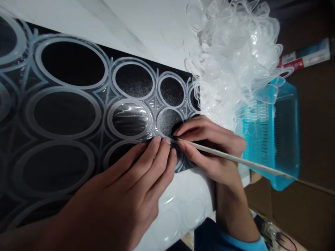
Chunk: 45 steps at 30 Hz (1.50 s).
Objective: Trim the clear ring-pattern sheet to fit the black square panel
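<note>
A black sheet (65, 111) covered with translucent ring shapes stretches across a white table. My left hand (123, 198) lies on its near right corner, fingers pressed flat together on a ring. My right hand (209, 146) pinches a thin pale stick (235, 158) like a pen, its tip touching the sheet right beside my left fingertips. A heap of clear plastic rings (232, 59) rises just behind my right hand.
A turquoise slotted plastic basket (282, 136) stands to the right of the ring heap, at the table's edge. Brown cardboard (309, 212) lies beyond it. A red and white box (306, 57) sits at the far right. White table surface (146, 28) shows behind the sheet.
</note>
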Each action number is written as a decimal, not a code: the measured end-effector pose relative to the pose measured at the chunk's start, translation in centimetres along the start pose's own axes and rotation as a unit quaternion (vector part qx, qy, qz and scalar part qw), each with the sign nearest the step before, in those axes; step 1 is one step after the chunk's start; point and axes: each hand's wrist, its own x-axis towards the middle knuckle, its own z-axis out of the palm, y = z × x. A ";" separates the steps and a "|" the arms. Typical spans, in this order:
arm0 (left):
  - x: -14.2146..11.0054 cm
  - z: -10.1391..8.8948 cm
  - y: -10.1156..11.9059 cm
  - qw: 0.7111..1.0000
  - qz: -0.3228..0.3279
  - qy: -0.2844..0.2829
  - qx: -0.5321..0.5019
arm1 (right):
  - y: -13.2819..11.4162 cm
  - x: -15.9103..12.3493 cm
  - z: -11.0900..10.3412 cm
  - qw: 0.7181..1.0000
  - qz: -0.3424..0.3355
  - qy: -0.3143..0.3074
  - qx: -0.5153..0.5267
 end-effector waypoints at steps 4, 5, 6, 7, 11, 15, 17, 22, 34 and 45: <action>0.0 0.0 0.0 1.000 0.006 0.000 0.006 | 0.0 0.0 0.0 1.000 -0.006 -0.001 0.003; 0.0 0.0 0.0 1.000 0.006 0.001 0.007 | 0.0 0.1 0.0 1.000 -0.008 -0.002 0.003; 0.0 0.1 0.0 1.000 0.004 0.002 0.007 | 0.1 0.1 0.0 1.000 -0.010 -0.004 0.002; 0.0 0.1 0.0 1.000 0.001 0.004 0.006 | 0.1 0.1 0.0 1.000 -0.012 -0.004 0.002; 0.0 0.3 0.1 1.000 -0.012 0.006 0.000 | 0.2 0.0 0.0 1.000 -0.020 -0.001 0.007; -0.2 0.2 0.1 1.000 -0.014 -0.003 -0.008 | 0.2 0.0 0.0 1.000 -0.020 -0.005 0.002; -0.2 0.1 0.1 1.000 -0.014 -0.003 -0.009 | 0.1 0.0 -0.1 1.000 -0.020 -0.008 0.000; -0.1 0.1 0.1 1.000 -0.012 -0.004 -0.010 | 0.1 0.0 -0.1 1.000 -0.017 -0.005 0.001; -0.2 0.3 0.1 1.000 -0.017 -0.012 -0.005 | 0.0 0.0 -0.1 1.000 -0.020 -0.010 -0.008; -0.2 0.3 0.1 1.000 0.001 0.004 0.021 | 0.3 0.0 -0.1 1.000 -0.024 -0.004 0.002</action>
